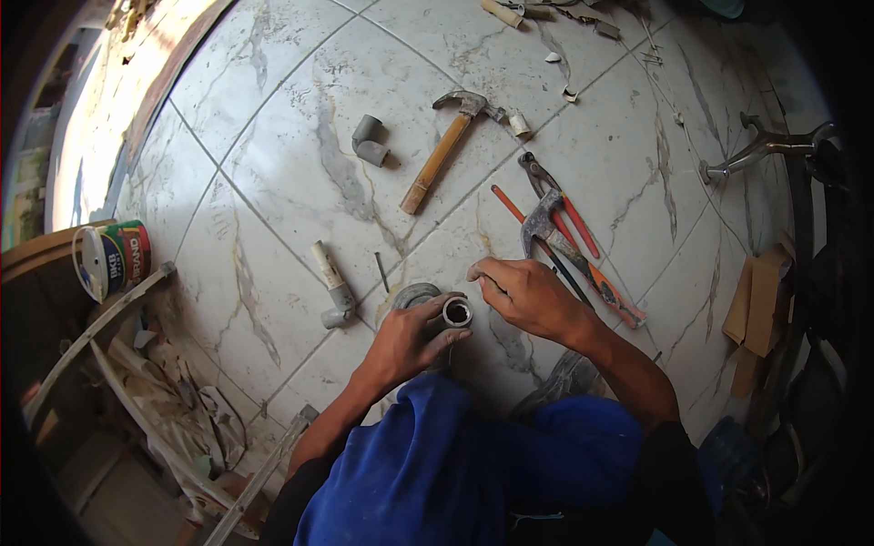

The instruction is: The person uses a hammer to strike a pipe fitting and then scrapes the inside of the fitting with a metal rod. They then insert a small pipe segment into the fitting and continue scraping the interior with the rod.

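Note:
My left hand (414,337) is wrapped round a grey pipe fitting (458,312), whose round open end faces up towards the camera. Just right of and above the fitting, my right hand (523,296) has its fingers pinched together, apart from the fitting; whatever they hold, if anything, is too small to make out. A grey elbow with a pale pipe stub (334,287) lies on the floor to the left. Farther up is another grey elbow (370,141). A wooden-handled hammer (441,155) lies beyond my hands.
Right of my right hand lie a second hammer (583,255) and red-handled pincers (569,205). A white pipe piece (519,125) sits by the first hammer. A paint bucket (114,259) and wooden frame are at the left, a cardboard box (759,300) at the right.

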Tool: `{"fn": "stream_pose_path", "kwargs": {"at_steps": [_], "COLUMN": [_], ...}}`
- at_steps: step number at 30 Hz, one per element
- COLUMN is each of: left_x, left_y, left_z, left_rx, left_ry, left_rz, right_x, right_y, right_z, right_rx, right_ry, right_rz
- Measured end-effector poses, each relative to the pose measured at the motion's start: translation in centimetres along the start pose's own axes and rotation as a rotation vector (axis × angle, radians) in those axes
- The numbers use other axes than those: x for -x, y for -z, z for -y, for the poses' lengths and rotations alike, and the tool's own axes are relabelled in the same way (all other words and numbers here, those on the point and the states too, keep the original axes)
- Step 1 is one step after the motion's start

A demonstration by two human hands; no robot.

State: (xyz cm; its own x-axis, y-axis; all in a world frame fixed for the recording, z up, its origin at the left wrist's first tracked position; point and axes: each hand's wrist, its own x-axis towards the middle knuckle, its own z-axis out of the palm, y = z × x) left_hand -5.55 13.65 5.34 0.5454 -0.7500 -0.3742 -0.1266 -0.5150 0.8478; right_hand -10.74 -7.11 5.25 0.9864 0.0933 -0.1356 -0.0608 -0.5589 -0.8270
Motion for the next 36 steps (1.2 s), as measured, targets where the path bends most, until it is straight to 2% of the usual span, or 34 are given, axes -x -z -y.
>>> {"fn": "stream_pose_path", "kwargs": {"at_steps": [4, 7, 10, 12, 19, 22, 24, 25, 28, 32, 33, 35, 36], "left_x": [0.1, 0.3, 0.5, 0.6, 0.9, 1.0, 1.0, 0.9, 0.8, 0.5, 0.5, 0.5, 0.6], "left_y": [0.3, 0.0, -0.8, -1.1, -1.2, -1.3, -1.6, -1.5, -1.2, -0.8, -0.9, -0.8, -0.8], "left_z": [-1.1, -1.1, -0.3, -0.2, -0.6, 0.0, 0.2, 0.2, -0.2, -0.5, -0.5, -0.4, -0.4], "left_rx": [0.142, 0.128, 0.019, -0.119, -0.268, -0.351, -0.326, -0.326, -0.392, -0.398, -0.359, -0.334, -0.308], "left_ry": [0.015, 0.029, -0.062, -0.127, -0.027, -0.054, -0.162, -0.158, -0.188, -0.278, -0.296, -0.311, -0.325], "left_rz": [-0.032, -0.006, -0.069, -0.117, 0.004, -0.034, -0.175, -0.181, -0.283, -0.429, -0.465, -0.485, -0.506], "right_x": [-0.2, 0.1, 0.6, 0.8, 1.7, 1.9, 2.0, 1.9, 1.3, 1.0, 1.0, 0.9, 1.1], "right_y": [1.6, 1.8, 1.8, 1.8, -1.4, -2.1, -2.0, -1.7, -0.6, 1.5, 1.5, 1.3, 1.4], "right_z": [2.1, 2.8, 3.5, 3.7, 2.5, 2.2, 1.9, 1.9, 1.8, 1.8, 2.0, 2.4, 2.7], "right_rx": [-0.100, -0.089, 0.033, 0.174, 0.380, 0.302, 0.169, 0.169, 0.213, 0.298, 0.296, 0.303, 0.302], "right_ry": [-0.118, -0.017, 0.039, 0.025, 0.096, 0.127, 0.138, 0.143, 0.062, -0.039, -0.038, 0.091, 0.092], "right_rz": [0.020, 0.025, 0.058, 0.174, 0.171, 0.079, -0.036, -0.031, -0.231, -0.199, -0.196, -0.376, -0.377]}}
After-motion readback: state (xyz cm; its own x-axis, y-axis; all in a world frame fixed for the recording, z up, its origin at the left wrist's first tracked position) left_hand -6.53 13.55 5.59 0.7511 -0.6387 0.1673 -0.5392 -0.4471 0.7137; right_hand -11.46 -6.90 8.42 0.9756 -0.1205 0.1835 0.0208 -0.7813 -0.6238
